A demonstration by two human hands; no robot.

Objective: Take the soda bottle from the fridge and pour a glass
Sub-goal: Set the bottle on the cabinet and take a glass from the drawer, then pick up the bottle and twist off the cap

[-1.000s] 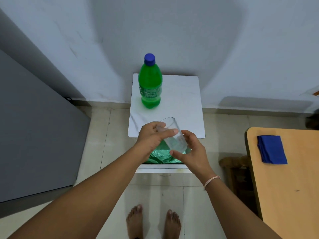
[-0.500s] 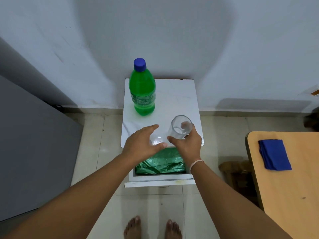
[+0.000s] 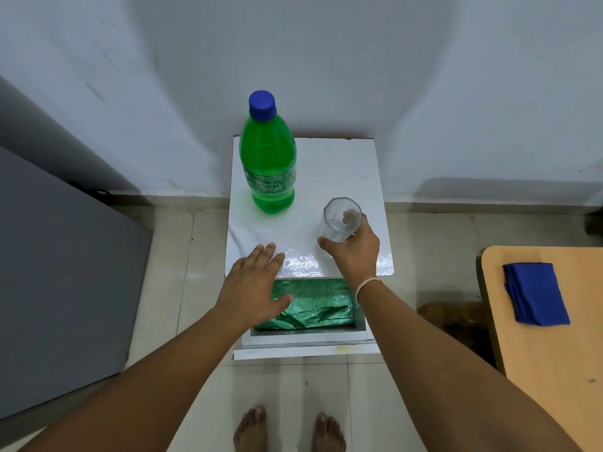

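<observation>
A green soda bottle (image 3: 268,164) with a blue cap stands upright at the back left of a small white table (image 3: 339,171). An empty clear glass (image 3: 341,220) stands upright on the table's front right part. My right hand (image 3: 354,249) grips the glass from the near side, thumb on its left and fingers round its right. My left hand (image 3: 253,285) hovers flat and open over the table's front left corner, holding nothing. The bottle is apart from both hands.
An open white drawer (image 3: 306,337) lined with green foil juts out below the table's front. A grey fridge (image 3: 58,282) stands at left. A wooden table (image 3: 554,353) with a folded blue cloth (image 3: 535,293) is at right. My bare feet are on the tiled floor.
My left hand let go of the glass and drew back to the left. My right hand set the glass upright on the table and still grips it.
</observation>
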